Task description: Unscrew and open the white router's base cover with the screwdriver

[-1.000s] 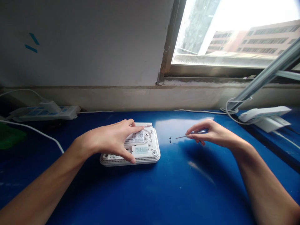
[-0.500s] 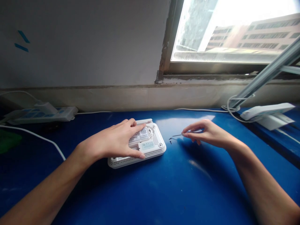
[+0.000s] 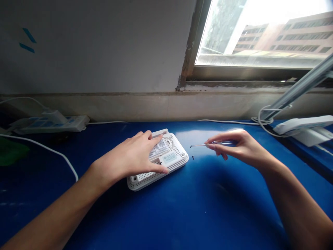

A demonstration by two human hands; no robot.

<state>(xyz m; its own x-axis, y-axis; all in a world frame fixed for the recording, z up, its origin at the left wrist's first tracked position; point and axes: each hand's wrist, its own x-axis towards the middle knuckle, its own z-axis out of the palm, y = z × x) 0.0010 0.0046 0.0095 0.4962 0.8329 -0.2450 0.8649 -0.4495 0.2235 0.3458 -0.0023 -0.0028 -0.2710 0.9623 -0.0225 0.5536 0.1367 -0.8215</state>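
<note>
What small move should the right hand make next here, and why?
Probably the right hand should bring the screwdriver toward the white router: a small dark screw appears to be at the tool's tip, and the left hand lies across the router.

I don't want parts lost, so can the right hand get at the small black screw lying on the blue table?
Probably yes: nothing visible stands between the right hand and the screw, though that hand holds a slim silver metal tool.
</note>
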